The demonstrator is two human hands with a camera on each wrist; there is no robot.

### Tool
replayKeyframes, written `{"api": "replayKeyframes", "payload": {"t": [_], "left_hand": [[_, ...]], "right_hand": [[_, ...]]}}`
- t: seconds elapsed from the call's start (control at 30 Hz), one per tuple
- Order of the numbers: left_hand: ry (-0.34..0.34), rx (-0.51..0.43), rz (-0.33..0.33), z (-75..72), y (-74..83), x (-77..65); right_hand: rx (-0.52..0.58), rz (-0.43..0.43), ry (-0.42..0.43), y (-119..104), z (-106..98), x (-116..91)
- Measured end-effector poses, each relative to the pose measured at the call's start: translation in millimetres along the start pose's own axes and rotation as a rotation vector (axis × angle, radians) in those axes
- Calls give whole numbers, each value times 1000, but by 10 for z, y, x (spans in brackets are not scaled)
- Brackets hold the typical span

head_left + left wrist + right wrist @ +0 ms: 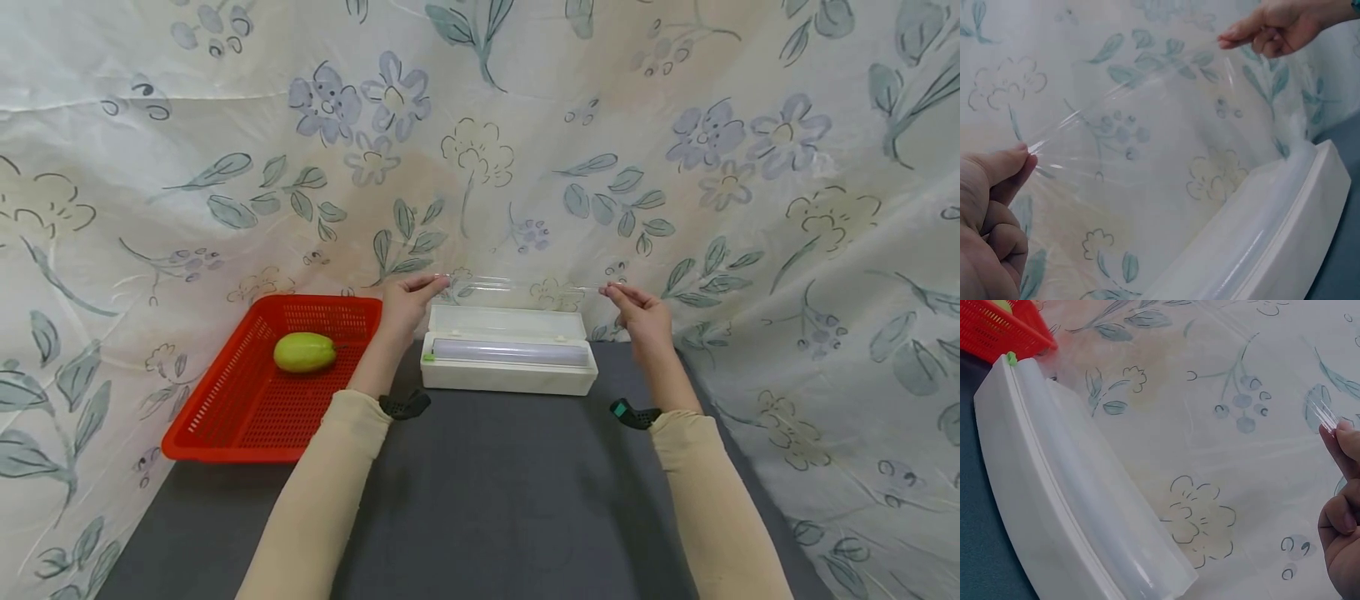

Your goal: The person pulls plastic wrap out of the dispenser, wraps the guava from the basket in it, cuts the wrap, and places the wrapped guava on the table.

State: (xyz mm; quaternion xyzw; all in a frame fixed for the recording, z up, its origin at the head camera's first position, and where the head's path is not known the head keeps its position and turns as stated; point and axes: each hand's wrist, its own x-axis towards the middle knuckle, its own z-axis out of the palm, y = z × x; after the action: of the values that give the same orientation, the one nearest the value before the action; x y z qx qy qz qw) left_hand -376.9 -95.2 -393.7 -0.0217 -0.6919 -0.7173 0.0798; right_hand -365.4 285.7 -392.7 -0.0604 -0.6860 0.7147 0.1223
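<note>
A sheet of clear plastic wrap (1141,94) is stretched between both hands above a white wrap dispenser box (502,377). My left hand (405,310) pinches one corner of it between thumb and index finger. At the other corner, the thumb and fingertips of my right hand (643,318) grip the film, which gathers in creases there. The lid (506,321) of the box is raised at the back, and a roll of wrap (513,352) lies inside. A small green piece (1010,359) sits at the box's left end.
Left of the box, a red plastic basket (225,452) holds a yellow-green oval fruit (303,352). Both stand on the dark grey table (495,500). Floral cloth (480,100) hangs close behind and along the sides.
</note>
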Motion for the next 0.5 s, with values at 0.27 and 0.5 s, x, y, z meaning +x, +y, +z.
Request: {"api": "replayKeyframes", "payload": {"t": [0.27,0.5], "left_hand": [[7,-21,-34,0,135,-15],[-3,-32,5,14,243,-23]], "right_hand": [[10,-41,-3,-90,-13,28],[79,-102,-27,-151,-36,44]]}}
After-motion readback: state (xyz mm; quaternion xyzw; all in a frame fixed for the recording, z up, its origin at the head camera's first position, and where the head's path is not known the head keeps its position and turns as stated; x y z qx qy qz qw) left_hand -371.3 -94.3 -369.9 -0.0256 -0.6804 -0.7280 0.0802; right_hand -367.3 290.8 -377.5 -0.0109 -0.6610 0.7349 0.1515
